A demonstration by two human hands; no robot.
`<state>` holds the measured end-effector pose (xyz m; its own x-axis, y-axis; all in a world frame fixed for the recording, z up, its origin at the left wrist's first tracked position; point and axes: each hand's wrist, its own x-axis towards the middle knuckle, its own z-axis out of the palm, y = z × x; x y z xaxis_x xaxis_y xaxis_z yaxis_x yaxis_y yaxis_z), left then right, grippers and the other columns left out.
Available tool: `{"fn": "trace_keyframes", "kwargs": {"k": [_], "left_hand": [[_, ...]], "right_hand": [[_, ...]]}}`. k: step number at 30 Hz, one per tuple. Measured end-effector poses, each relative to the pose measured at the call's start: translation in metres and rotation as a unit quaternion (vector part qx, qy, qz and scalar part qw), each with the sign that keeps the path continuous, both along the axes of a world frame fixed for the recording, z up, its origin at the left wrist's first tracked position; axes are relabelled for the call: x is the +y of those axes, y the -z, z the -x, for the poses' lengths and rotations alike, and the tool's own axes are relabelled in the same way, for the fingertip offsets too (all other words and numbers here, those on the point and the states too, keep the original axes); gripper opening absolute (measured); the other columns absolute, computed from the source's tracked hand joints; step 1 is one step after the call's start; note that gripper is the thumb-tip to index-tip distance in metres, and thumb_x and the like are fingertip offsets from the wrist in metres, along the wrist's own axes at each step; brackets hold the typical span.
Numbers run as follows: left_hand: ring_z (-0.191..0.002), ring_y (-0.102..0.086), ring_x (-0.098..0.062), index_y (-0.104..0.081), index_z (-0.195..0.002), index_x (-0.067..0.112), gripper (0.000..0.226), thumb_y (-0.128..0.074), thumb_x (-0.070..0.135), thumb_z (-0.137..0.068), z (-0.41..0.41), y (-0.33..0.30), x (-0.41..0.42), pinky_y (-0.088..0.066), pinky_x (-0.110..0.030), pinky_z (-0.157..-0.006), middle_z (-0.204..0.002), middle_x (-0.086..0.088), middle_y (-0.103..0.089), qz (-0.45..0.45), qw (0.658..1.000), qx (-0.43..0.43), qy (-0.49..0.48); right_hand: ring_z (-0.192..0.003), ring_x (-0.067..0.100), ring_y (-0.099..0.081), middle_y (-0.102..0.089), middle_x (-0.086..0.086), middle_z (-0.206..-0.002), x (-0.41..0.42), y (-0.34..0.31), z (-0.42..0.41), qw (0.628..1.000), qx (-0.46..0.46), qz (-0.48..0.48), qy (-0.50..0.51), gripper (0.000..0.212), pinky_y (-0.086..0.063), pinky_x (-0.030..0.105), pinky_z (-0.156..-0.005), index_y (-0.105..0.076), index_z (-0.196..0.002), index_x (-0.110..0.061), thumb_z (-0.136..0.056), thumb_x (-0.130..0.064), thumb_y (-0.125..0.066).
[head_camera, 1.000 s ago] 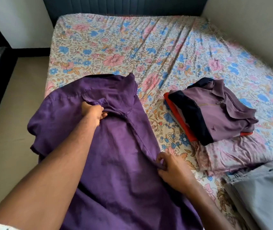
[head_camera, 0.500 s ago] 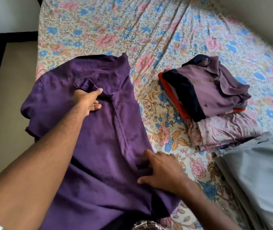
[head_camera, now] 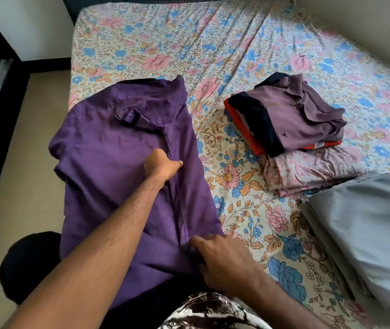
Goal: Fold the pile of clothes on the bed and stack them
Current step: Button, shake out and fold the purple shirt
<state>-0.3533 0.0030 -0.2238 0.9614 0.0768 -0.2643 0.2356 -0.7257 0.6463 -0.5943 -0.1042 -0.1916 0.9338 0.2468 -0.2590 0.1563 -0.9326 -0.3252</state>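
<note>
On the floral bed (head_camera: 213, 43), near left edge: purple shirt (head_camera: 118, 162) spread flat. Left hand (head_camera: 162, 165) pinching its placket mid-chest; right hand (head_camera: 222, 262) gripping the hem. Well right: folded stack (head_camera: 296, 119), grey cloth (head_camera: 367, 222).

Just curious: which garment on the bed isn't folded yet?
The purple shirt, spread flat under both hands; the mauve polo and the others sit folded.

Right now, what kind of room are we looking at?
Most likely a bedroom: a bed in a floral sheet fills the view, with a purple shirt spread on it and a folded stack beside.
</note>
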Motion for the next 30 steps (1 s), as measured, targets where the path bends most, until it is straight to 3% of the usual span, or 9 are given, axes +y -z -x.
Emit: {"fn": "trace_keyframes", "kwargs": {"k": [3,6,10,14,18,21,24,27,30], "left_hand": [[-0.062,-0.067,-0.027,-0.045,-0.064,0.015,0.046,-0.088,0.029,-0.073,0.026,0.005,0.015,-0.057,-0.034,-0.057,-0.067,-0.004,-0.059,0.061,0.998,0.013,-0.021],[-0.044,-0.065,-0.023,-0.052,-0.069,0.013,0.034,-0.085,0.011,-0.078,0.047,0.014,0.030,-0.058,-0.034,-0.046,-0.057,-0.007,-0.063,0.152,0.986,0.046,-0.048],[-0.046,-0.065,-0.024,-0.052,-0.070,0.009,0.030,-0.077,0.002,-0.084,0.060,0.014,0.057,-0.053,-0.029,-0.044,-0.058,-0.015,-0.065,0.188,0.980,0.044,-0.050],[-0.042,-0.064,-0.021,-0.053,-0.071,0.011,0.029,-0.078,0.013,-0.084,0.051,0.000,0.112,-0.048,-0.026,-0.040,-0.056,-0.011,-0.066,0.155,0.981,-0.007,-0.115],[-0.069,-0.071,-0.027,-0.056,-0.063,0.015,0.033,-0.083,0.030,-0.075,0.031,-0.008,0.180,-0.054,-0.031,-0.065,-0.063,-0.003,-0.069,0.051,0.980,-0.077,-0.179],[-0.091,-0.066,-0.032,-0.061,-0.088,0.013,0.037,-0.085,0.038,-0.075,0.023,-0.007,0.220,-0.041,-0.030,-0.071,-0.089,-0.006,-0.067,0.025,0.975,-0.052,-0.214],[-0.097,-0.064,-0.030,-0.061,-0.103,0.010,0.052,-0.085,0.044,-0.073,0.024,0.010,0.243,-0.045,-0.031,-0.075,-0.099,-0.004,-0.063,0.047,0.971,-0.014,-0.235],[-0.087,-0.066,-0.026,-0.064,-0.088,0.011,0.045,-0.084,0.047,-0.073,0.027,0.026,0.251,-0.052,-0.033,-0.075,-0.083,0.001,-0.066,0.070,0.969,-0.007,-0.237],[-0.075,-0.065,-0.023,-0.064,-0.076,0.010,0.041,-0.083,0.046,-0.073,0.032,0.033,0.253,-0.052,-0.034,-0.072,-0.071,0.001,-0.067,0.081,0.970,-0.010,-0.228]], "right_hand": [[-0.083,0.023,-0.070,-0.075,-0.003,-0.093,-0.001,-0.001,-0.006,0.998,0.028,-0.052,-0.012,0.025,-0.059,0.036,-0.074,-0.067,-0.107,-0.028,-0.094,-0.046,-0.056],[-0.082,0.030,-0.069,-0.076,0.002,-0.090,0.001,0.004,-0.030,0.997,-0.023,-0.068,0.016,0.026,-0.057,0.041,-0.074,-0.071,-0.100,-0.023,-0.091,-0.031,-0.048],[-0.092,0.035,-0.067,-0.076,0.005,-0.098,0.018,0.011,-0.073,0.996,-0.028,-0.084,0.006,0.025,-0.052,0.038,-0.076,-0.072,-0.096,-0.019,-0.087,-0.013,-0.049],[-0.099,0.034,-0.067,-0.076,0.001,-0.103,0.054,0.000,-0.125,0.992,-0.070,-0.099,-0.026,0.022,-0.053,0.041,-0.082,-0.073,-0.099,-0.021,-0.087,-0.015,-0.055],[-0.101,0.034,-0.065,-0.075,0.002,-0.106,0.106,-0.017,-0.191,0.990,-0.083,-0.083,-0.072,0.029,-0.051,0.038,-0.083,-0.072,-0.103,-0.023,-0.084,-0.011,-0.052],[-0.103,0.034,-0.065,-0.072,0.005,-0.112,0.159,-0.031,-0.241,0.987,-0.091,-0.042,-0.123,0.034,-0.050,0.036,-0.081,-0.071,-0.109,-0.023,-0.084,-0.010,-0.052],[-0.110,0.039,-0.063,-0.066,0.014,-0.122,0.222,-0.035,-0.281,0.985,-0.077,0.000,-0.155,0.030,-0.051,0.040,-0.084,-0.064,-0.119,-0.014,-0.091,-0.019,-0.054],[-0.124,0.034,-0.058,-0.060,0.011,-0.134,0.278,-0.017,-0.313,0.982,-0.063,0.056,-0.168,0.050,-0.047,0.047,-0.100,-0.055,-0.131,-0.013,-0.087,-0.031,-0.068],[-0.139,0.032,-0.044,-0.047,0.013,-0.147,0.317,0.015,-0.338,0.973,-0.048,0.148,-0.168,0.078,-0.031,0.056,-0.112,-0.040,-0.145,-0.010,-0.081,-0.038,-0.076]]}}
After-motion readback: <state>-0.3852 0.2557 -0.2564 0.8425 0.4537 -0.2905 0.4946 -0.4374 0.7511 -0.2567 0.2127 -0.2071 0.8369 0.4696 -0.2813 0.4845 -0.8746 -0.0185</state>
